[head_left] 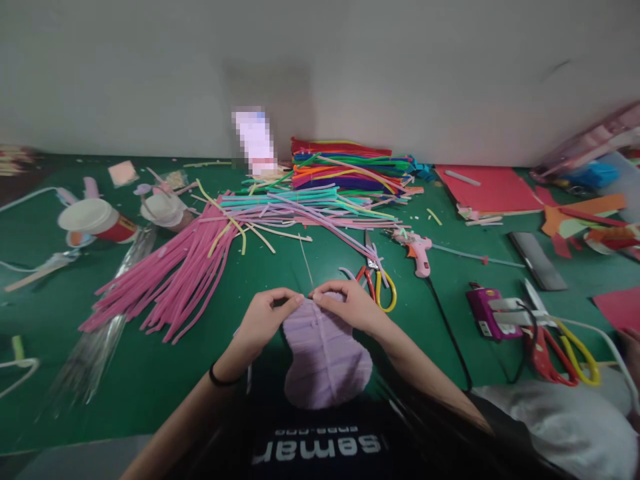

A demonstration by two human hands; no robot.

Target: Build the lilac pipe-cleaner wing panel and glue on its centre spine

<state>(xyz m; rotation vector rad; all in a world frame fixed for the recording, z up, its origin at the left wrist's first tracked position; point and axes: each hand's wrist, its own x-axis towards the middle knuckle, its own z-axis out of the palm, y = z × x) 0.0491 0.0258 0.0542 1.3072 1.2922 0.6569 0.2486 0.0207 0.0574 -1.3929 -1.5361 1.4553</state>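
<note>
We are pinching the lilac fuzzy piece (325,367) by its top edge in our left hand (265,317) and right hand (353,308), before our dark shirt (320,448) at the worktop (150,383); we should be squeezing gently, evenly.

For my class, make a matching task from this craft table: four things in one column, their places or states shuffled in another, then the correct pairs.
Column 1
1. lilac pipe-cleaner piece
2. pink glue gun
3. pink pipe cleaners
4. red sheet

Column 2
A. lying partly across silvery strands
B. with a pale stick on top
C. held by the left hand and right hand
D. with a black cord trailing from its handle

Pairs: 1-C, 2-D, 3-A, 4-B
</note>
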